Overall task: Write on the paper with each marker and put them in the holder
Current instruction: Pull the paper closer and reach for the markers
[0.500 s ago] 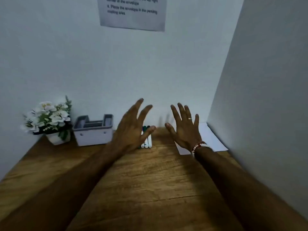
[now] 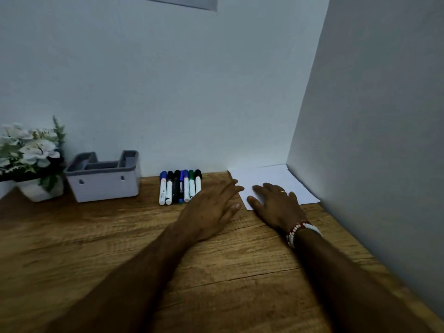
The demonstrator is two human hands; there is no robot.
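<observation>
Both hands had been lowered, the left hand spread flat and empty beside the light, slick plastic markers rowed on the wooden bench, best pinched mid-barrel, and the right hand spread empty on the flimsy white paper sheet, well apart from the grey-rimmed white holder.

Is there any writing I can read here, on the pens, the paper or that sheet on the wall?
None is legible.
Markers: small label print on the barrels, too blurred to read.
Paper: blank where visible.
Wall sheet: only its bottom edge shows, no text visible.
Holder: no lettering seen.
</observation>
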